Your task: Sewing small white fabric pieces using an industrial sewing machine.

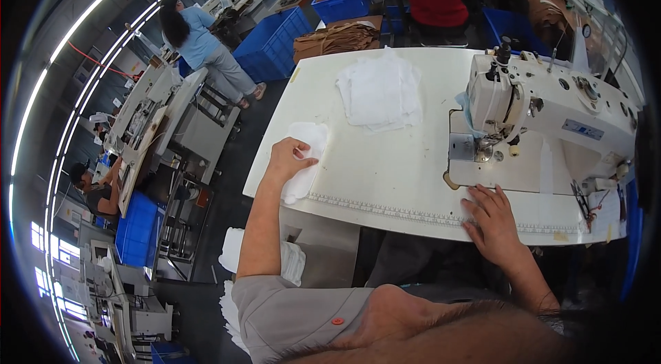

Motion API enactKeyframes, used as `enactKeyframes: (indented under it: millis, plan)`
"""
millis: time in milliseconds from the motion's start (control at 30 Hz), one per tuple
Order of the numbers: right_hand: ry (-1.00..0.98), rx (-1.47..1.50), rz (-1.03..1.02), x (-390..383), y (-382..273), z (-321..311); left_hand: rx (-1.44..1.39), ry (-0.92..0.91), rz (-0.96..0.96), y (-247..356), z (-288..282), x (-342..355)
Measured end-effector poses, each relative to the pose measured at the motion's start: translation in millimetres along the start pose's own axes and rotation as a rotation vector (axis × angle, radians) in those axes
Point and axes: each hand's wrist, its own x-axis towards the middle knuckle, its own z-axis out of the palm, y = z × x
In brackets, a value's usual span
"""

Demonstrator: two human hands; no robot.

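Cloth (310, 135) well left of the sewing machine (551, 108) likely needs a light, flat touch: the left hand (289, 159) curls half-open on it, any pinch hard to tell, and the right hand (496, 223), near the machine, lies spread, holding nothing.

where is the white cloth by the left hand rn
In the head view, the white cloth lies near the left end of the white table, beneath the left hand, left of the cloth stack and nearer the person.
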Motion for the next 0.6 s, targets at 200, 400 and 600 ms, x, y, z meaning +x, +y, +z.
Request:
enactKeyframes:
  millis: [200,400,600]
  plan:
    - [-0.140,0.090,-0.213,47,-41,8,-0.025,0.038,0.050,-6,4,-2]
    - [-0.188,0.075,-0.518,116,-76,37,-0.199,0.092,-0.060,-22,6,-8]
    - [-0.110,0.223,-0.562,191,-101,98,-0.249,0.156,0.082,-12,8,-16]
